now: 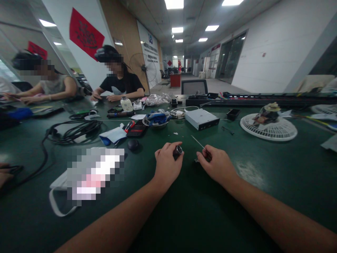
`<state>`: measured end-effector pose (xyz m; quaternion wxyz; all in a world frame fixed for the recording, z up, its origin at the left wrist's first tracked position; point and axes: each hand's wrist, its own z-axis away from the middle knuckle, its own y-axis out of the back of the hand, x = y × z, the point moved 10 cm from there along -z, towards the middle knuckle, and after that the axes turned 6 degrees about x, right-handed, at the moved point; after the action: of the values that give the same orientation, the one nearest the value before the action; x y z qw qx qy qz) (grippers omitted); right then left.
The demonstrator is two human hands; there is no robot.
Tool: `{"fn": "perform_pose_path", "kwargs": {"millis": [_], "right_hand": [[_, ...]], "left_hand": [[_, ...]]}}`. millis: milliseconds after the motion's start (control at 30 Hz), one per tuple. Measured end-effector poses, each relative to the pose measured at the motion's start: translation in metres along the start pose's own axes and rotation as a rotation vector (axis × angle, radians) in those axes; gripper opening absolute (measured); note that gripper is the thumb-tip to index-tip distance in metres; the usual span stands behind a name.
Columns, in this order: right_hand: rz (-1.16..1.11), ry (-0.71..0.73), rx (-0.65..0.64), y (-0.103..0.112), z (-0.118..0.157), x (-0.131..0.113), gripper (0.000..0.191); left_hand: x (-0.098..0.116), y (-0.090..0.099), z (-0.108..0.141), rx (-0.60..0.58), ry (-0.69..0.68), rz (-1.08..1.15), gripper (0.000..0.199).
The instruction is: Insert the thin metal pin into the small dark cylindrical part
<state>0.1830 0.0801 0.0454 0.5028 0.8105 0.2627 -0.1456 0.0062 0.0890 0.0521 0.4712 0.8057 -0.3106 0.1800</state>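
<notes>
Green table spans the work area. White fan grille lies far right; disc drive sits beyond both hands. Left hand grips a dark cylinder, its ringed end turned toward the right hand. The right hand, closed on a thin-shafted tool, is well apart from the cylinder, to its right; the left is in contact. Tool's long axis slants forward and leftward, tip beyond the cylinder, not touching. Small piece by right thumb: identity unclear.
</notes>
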Motion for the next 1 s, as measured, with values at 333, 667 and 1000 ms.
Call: {"fn": "perform_pose_path", "kwargs": {"millis": [333,667,1000], "right_hand": [[-0.108,0.110,-0.142,-0.020,0.000,-0.006,0.024],[-0.491,0.062,-0.034,0.000,0.001,-0.005,0.032],[-0.613,0.022,-0.042,-0.002,0.002,-0.002,0.037]], "left_hand": [[-0.012,-0.011,0.001,-0.040,0.108,0.159,0.035],[0.011,-0.020,0.006,-0.196,-0.084,0.080,0.025],[0.021,-0.022,0.007,-0.232,-0.159,0.099,0.022]]}}
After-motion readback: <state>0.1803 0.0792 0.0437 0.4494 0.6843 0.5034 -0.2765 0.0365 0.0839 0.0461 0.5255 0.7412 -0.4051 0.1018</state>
